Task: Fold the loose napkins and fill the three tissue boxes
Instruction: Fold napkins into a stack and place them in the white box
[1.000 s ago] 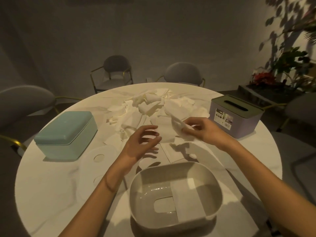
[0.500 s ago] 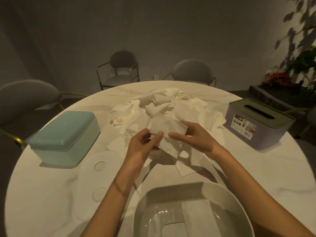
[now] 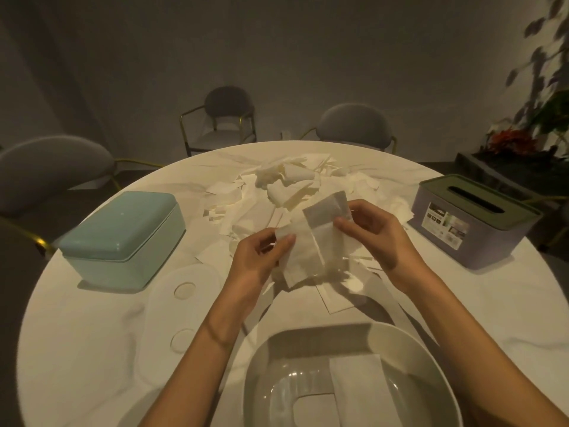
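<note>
Both hands, left hand (image 3: 258,257) and right hand (image 3: 372,232), pinch one napkin (image 3: 311,241) mid-fold. The open box (image 3: 400,343) holds one folded napkin; a pile (image 3: 286,186) remains.

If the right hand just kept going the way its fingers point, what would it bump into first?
The right hand points leftward across the napkin it pinches, toward the left hand holding the other edge. It would probably meet that hand's fingers first, though depth is hard to judge.
</note>
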A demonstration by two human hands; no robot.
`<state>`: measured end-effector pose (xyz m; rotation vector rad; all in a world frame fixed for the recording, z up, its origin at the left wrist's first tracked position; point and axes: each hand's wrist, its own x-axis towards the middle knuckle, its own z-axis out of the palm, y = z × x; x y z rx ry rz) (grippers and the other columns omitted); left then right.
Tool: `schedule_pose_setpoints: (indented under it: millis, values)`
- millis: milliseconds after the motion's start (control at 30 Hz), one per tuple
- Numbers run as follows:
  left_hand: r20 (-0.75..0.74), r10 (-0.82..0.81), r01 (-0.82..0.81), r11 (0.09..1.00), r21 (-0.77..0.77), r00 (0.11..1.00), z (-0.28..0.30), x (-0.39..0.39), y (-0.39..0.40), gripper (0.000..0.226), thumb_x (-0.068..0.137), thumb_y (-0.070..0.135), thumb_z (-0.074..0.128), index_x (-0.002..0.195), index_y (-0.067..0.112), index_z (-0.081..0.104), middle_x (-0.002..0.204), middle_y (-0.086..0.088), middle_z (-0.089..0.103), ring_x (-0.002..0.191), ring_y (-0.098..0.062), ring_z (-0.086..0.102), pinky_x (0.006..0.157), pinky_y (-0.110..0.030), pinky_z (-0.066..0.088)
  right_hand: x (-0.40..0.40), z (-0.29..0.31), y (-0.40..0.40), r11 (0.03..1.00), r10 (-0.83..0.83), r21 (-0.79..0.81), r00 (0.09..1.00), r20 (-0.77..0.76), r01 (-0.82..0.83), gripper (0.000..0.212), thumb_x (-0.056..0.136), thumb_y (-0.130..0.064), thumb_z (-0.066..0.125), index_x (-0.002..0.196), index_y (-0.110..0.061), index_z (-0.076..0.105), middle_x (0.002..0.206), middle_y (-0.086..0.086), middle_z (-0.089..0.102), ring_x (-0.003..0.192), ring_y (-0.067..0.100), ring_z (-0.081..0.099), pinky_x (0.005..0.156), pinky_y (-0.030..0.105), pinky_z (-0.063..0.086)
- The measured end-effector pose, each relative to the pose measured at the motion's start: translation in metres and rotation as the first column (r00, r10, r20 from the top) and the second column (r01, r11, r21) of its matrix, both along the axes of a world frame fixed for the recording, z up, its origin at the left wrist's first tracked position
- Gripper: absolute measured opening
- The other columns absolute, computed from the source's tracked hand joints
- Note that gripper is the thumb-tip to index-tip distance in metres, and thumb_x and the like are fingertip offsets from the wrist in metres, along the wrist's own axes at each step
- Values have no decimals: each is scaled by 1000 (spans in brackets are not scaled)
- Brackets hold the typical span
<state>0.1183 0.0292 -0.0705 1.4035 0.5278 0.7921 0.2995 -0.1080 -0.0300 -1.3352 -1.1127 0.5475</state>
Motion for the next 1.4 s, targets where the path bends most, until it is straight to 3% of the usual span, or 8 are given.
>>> schedule_pose_setpoints:
  millis: [133, 333, 533, 733, 900, 1000, 1100, 1400]
  values:
    - [36, 38, -36, 998, -50, 999, -1, 1, -3, 16, 96, 16, 69, 109, 12, 77, 107, -8, 79, 102, -25, 74, 82, -34, 59, -7, -1, 0, 987, 102, -120, 995, -18, -103, 33, 80, -29, 76, 106, -9, 73, 101, 9, 77, 98, 24, 73, 86, 33, 60]
    - [-56, 7, -10, 998, -57, 998, 8, 3, -13, 15, 101, 17, 64, 104, 21, 78, 104, 0, 80, 101, -21, 75, 78, -27, 60, -16, -21, 13, 979, -95, -167, 987, 132, 117, 23, 78, -39, 84, 90, -20, 77, 93, -14, 75, 86, 8, 70, 78, 28, 56]
    - [-48, -50, 37, 970, -241, 998, 12, 6, -21, 59, 82, 68, 68, 110, 16, 76, 110, -10, 78, 107, -32, 73, 98, -48, 56, -28, -23, 16, 991, -113, -78, 991, -67, 108, 51, 66, -49, 89, 89, -9, 69, 86, 27, 66, 83, 34, 69, 80, 49, 57]
    - [152, -6, 67, 915, -398, 988, 15, 3, -20, 41, 103, 40, 55, 131, 14, 68, 123, -14, 74, 114, -34, 70, 93, -52, 59, -30, -10, 26, 989, -128, -68, 989, 77, 133, 30, 83, -33, 81, 96, -8, 70, 90, 16, 72, 85, 18, 72, 85, 41, 59]
    - [384, 261, 34, 789, -613, 886, 26, -22, 17, 41, 108, 35, 45, 119, 10, 75, 113, -18, 75, 103, -32, 73, 98, -47, 52, -17, 16, 65, 995, 48, -98, 754, 655, 22, 42, 89, -25, 78, 126, -28, 59, 131, -12, 60, 112, 4, 59, 92, 25, 54]
    - [413, 362, 5, 747, -665, 836, 23, -31, 32, 42, 101, 39, 55, 127, 11, 73, 112, -16, 69, 100, -31, 67, 108, -48, 46, -24, 21, 103, 958, 266, -283, 488, 831, -40, 77, 82, -24, 83, 148, -34, 43, 158, -9, 37, 140, 11, 38, 110, 23, 34]
    - [419, 405, -13, 732, -682, 813, 16, -37, 42, 49, 99, 40, 57, 137, 11, 66, 120, -18, 61, 110, -34, 59, 118, -51, 37, -28, 16, 130, 906, 405, -423, 314, 859, -13, 81, 81, -22, 83, 150, -36, 42, 161, -6, 33, 141, 20, 39, 111, 37, 40]
    - [295, 412, -177, 790, -587, 862, 16, -37, 46, 41, 107, 33, 47, 130, 6, 68, 91, -13, 69, 78, -26, 67, 83, -38, 55, -12, 29, 122, 994, 47, -98, 658, 751, 41, 23, 92, -21, 74, 115, -22, 77, 110, -5, 76, 94, 9, 66, 85, 28, 55]
